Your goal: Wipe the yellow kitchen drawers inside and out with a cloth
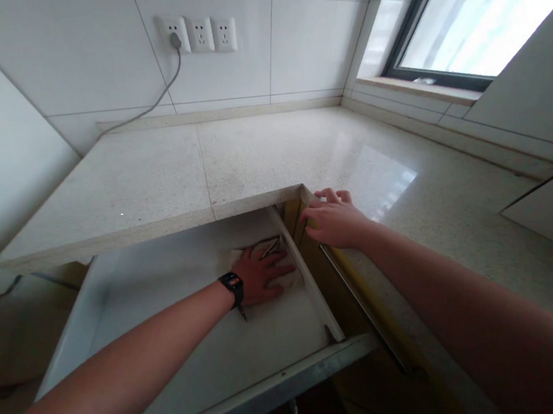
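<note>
A white drawer (pixel 131 299) is pulled out below the stone countertop (pixel 161 174). My left hand (pixel 263 274), with a black watch on the wrist, lies flat and spread inside the drawer at its far right, pressing on a pale cloth (pixel 235 256). Thin metal utensils (pixel 272 246) lie by its fingertips. My right hand (pixel 334 218) rests on the counter's corner edge, beside the drawer, fingers curled over the top of a yellow cabinet door (pixel 336 263) with a long metal handle (pixel 364 310).
A wall socket strip (pixel 199 34) holds one plug with a grey cable running left. A window (pixel 483 0) is at the upper right above a ledge. The counter runs on to the right along the wall.
</note>
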### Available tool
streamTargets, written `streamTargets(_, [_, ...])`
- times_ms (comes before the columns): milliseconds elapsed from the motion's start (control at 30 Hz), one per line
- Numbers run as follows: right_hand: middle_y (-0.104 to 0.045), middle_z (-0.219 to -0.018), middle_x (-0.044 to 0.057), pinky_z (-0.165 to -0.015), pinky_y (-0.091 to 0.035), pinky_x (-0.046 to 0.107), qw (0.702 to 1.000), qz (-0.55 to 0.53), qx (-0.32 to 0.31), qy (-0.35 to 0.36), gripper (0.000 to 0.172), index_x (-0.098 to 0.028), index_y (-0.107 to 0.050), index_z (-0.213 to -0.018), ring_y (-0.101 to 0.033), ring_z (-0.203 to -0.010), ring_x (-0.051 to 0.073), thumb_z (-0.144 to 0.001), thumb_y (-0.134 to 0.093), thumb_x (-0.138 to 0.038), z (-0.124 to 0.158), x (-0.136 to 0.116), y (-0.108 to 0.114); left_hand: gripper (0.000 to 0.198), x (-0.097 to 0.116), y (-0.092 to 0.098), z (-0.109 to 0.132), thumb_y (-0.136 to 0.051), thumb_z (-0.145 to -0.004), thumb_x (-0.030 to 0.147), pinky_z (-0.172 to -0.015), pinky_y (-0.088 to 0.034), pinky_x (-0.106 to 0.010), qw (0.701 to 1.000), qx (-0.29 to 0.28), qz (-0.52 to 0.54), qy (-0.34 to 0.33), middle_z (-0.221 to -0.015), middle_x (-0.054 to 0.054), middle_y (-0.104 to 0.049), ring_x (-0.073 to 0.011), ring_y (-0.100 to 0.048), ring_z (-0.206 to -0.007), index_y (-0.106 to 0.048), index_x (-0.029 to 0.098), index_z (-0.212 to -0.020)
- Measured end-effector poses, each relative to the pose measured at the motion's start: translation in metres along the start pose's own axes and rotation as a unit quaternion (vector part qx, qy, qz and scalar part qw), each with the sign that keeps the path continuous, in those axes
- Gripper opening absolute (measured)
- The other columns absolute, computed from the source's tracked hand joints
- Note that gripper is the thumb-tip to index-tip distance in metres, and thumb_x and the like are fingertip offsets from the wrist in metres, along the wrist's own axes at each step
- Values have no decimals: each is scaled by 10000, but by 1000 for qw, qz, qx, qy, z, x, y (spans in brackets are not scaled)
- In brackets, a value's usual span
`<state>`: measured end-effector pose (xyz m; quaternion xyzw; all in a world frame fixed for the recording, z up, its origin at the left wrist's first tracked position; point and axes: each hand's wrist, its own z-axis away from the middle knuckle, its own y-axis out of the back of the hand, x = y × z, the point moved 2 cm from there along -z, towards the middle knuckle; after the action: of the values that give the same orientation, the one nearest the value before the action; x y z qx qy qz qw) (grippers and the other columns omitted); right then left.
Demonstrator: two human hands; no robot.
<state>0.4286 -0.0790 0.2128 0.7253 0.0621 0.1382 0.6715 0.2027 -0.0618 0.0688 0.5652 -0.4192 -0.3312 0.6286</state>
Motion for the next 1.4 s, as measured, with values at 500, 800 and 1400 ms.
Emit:
streamTargets(500, [-675, -1201, 57, -1003, -226, 569, 1000, -9, -4, 2, 273, -303, -698, -1050, -355, -1325, 386, -871, -518, -403, 1, -1, 3, 627, -82, 10, -44, -397, -916, 649, -1117, -239, -625, 979, 70, 7, 193, -1644, 63, -290, -369, -225, -1476, -319, 502, -1520])
streamTargets(800, [-678, -1197, 51, -1000, -229, 554, 1000, -4, -3, 3, 281, -308, -705, -1057, -369, -1303, 379, -873, -516, -404, 1, -1, 3, 680, -98, 2, -69, -334, -938, 640, -1113, -185, -695, 936, 80, 26, 341, -1658, -29, -259, -414, -223, -1464, -284, 384, -1566])
streamTargets(1400, [-684, -1198, 46, -994, -232, 573, 1000, -10, 8, 5, 287, -314, -710, -1034, -370, -1309, 380, -864, -500, -411, 1, 1, 0, 690, -43, -6, -9, -318, -908, 708, -1068, -179, -724, 968, 25, 6, 251, -1685, 11, -173, -443, -214, -1466, -231, 485, -1555])
